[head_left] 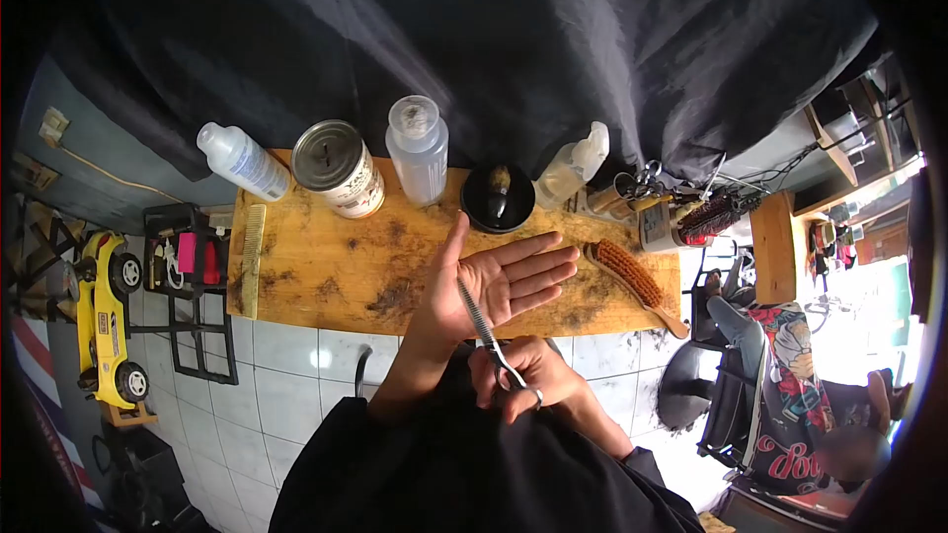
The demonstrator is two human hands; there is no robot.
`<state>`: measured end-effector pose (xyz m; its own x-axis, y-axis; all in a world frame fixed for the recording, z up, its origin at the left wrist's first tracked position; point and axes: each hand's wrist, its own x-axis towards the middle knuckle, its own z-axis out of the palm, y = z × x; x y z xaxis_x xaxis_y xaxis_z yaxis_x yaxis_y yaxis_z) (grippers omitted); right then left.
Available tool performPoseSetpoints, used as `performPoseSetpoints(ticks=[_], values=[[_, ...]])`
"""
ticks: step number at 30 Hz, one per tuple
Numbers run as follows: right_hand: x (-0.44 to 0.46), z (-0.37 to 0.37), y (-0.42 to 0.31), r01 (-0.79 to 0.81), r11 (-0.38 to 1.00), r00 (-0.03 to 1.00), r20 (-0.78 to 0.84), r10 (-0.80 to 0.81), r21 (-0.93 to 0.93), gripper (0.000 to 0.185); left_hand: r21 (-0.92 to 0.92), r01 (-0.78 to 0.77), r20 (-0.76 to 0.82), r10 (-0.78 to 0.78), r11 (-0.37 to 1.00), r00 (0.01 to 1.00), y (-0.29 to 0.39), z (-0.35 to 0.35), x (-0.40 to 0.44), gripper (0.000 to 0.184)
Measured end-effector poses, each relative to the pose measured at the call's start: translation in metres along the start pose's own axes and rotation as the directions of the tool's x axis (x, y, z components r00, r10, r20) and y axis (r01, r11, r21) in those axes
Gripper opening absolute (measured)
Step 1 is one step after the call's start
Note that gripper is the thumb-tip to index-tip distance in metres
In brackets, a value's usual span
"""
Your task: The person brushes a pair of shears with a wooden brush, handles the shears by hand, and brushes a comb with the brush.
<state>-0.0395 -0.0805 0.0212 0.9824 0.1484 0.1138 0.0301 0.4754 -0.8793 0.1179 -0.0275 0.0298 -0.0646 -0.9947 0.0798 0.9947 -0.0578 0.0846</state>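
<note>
1. Toy car (103, 321): glossy yellow body, round black wheels with pale hubs, seen at the far left.
2. Bottle (240, 160): smooth, whitish and cylindrical, at the table's far left corner.
3. Comb (254, 262): long, flat, pale yellow, with fine teeth, lying along the left end of the table (314, 259), whose wood is honey-coloured and blotched with dark, rough patches.
4. Can (354, 186): a cylinder with a dull metal lid, slotted in the middle, and a printed wrap.
5. Jar (420, 166): tall, translucent, round-shouldered, just beside the can.
6. Left hand (494, 281): palm up over the table's near edge, thumb raised, fingers straight and slightly apart, gripping nothing.
7. Scissors (490, 339): slim, shiny metal, with a toothed blade crossing the left palm at a slant; whether it touches skin, I cannot tell.
8. Right hand (538, 373): fingers curled and clamped on the scissors' looped handles, below the left hand.
9. Bowl (527, 205): black and round, holding a dark, glossy, bulbous object.
10. Sprayer (563, 176): see-through body, white head.
11. Brush (630, 274): curved wooden back, dense reddish-brown bristles, its handle reaching the table's right edge.
</note>
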Motion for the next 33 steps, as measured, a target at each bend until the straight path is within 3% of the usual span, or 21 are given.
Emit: performPoseSetpoints(ticks=[1, 3, 5, 6, 7, 8, 9, 10, 11, 13, 14, 17, 19, 21, 22, 24, 25, 27, 29, 33], values=[[0.000, -0.007, 0.004, 0.052, 0.996, 0.999, 0.009, -0.052, -0.070, 0.043, 0.022, 0.002, -0.014, -0.001, 1.000, 1.000, -0.002, 0.002, 0.003, 0.094], [-0.009, -0.005, -0.012, -0.109, 0.989, 0.994, -0.020, 0.111, 0.101, 0.049, 0.010, 0.018, -0.004, -0.018, 1.000, 1.000, -0.007, -0.001, 0.009, 0.095], [0.002, 0.012, -0.020, 0.141, 0.961, 0.983, -0.151, -0.107, 0.237, 0.054, -0.008, 0.034, 0.004, -0.034, 0.999, 0.999, -0.011, 0.002, 0.012, 0.096], [-0.005, 0.009, -0.009, 0.181, 0.980, 0.959, -0.234, -0.157, 0.086, 0.060, 0.021, 0.029, -0.061, -0.028, 0.999, 0.998, -0.013, 0.008, 0.013, 0.096], [-0.011, -0.001, -0.005, 0.184, 0.979, 0.958, -0.237, -0.159, 0.085, 0.060, 0.051, 0.025, -0.124, -0.018, 0.998, 0.992, -0.014, 0.012, 0.015, 0.096], [-0.022, -0.014, -0.004, -0.051, 0.999, 0.992, -0.113, 0.051, -0.004, 0.063, 0.053, 0.027, -0.124, -0.021, 0.998, 0.992, -0.014, 0.010, 0.017, 0.096], [-0.027, -0.021, -0.006, -0.271, 0.955, 0.962, -0.009, 0.272, -0.119, 0.066, 0.017, 0.042, -0.082, -0.040, 0.999, 0.996, -0.015, 0.006, 0.019, 0.097], [-0.030, -0.020, -0.008, -0.371, 0.925, 0.928, -0.056, 0.368, -0.082, 0.068, -0.019, 0.058, -0.040, -0.058, 0.998, 0.998, -0.015, 0.003, 0.021, 0.097], [-0.030, -0.019, -0.009, -0.370, 0.925, 0.929, -0.057, 0.367, -0.081, 0.068, -0.019, 0.059, -0.040, -0.060, 0.998, 0.997, -0.017, 0.000, 0.022, 0.097], [-0.017, -0.014, -0.015, 0.031, 0.997, 0.999, -0.028, -0.030, 0.070, 0.070, -0.030, 0.053, 0.027, -0.052, 0.998, 0.998, -0.018, -0.004, 0.025, 0.094], [-0.015, 0.003, -0.029, 0.094, 0.971, 0.990, -0.119, -0.069, 0.218, 0.076, -0.029, 0.051, 0.025, -0.051, 0.998, 0.998, -0.018, -0.002, 0.026, 0.094], [-0.020, -0.007, -0.023, 0.136, 0.987, 0.985, -0.113, -0.126, 0.085, 0.071, -0.005, 0.042, -0.037, -0.042, 0.999, 0.998, -0.020, 0.000, 0.030, 0.094], [-0.038, -0.034, -0.003, -0.102, 0.985, 0.994, -0.040, 0.097, -0.139, 0.059, -0.019, 0.044, 0.035, -0.043, 0.999, 0.998, -0.020, -0.004, 0.033, 0.094], [-0.041, -0.034, -0.001, -0.144, 0.988, 0.986, -0.088, 0.138, -0.059, 0.055, -0.041, 0.044, 0.034, -0.043, 0.998, 0.999, -0.021, -0.006, 0.034, 0.095], [-0.035, -0.029, -0.011, -0.143, 0.988, 0.987, -0.083, 0.138, -0.061, 0.055, -0.062, 0.041, 0.037, -0.039, 0.997, 0.999, -0.020, -0.006, 0.035, 0.095], [-0.020, -0.013, -0.033, 0.144, 0.974, 0.983, -0.142, -0.120, 0.177, 0.048, -0.034, 0.031, -0.006, -0.031, 0.999, 0.999, -0.020, 0.000, 0.035, 0.095], [-0.025, -0.017, -0.027, 0.143, 0.973, 0.983, -0.140, -0.118, 0.179, 0.048, -0.008, 0.025, -0.045, -0.026, 1.000, 0.999, -0.021, 0.002, 0.036, 0.095], [-0.035, -0.027, -0.012, 0.106, 0.994, 0.973, -0.202, -0.111, -0.032, 0.044, -0.005, 0.018, -0.058, -0.018, 1.000, 0.998, -0.023, 0.002, 0.037, 0.096], [-0.040, -0.035, -0.018, -0.025, 0.999, 0.990, -0.141, 0.021, -0.027, 0.032, -0.001, 0.010, -0.072, -0.010, 1.000, 0.997, -0.024, 0.001, 0.037, 0.096], [-0.034, -0.033, -0.032, -0.080, 0.989, 0.989, -0.131, 0.064, -0.122, 0.028, -0.004, -0.002, 0.009, 0.002, 1.000, 1.000, -0.024, -0.004, 0.038, 0.095]])
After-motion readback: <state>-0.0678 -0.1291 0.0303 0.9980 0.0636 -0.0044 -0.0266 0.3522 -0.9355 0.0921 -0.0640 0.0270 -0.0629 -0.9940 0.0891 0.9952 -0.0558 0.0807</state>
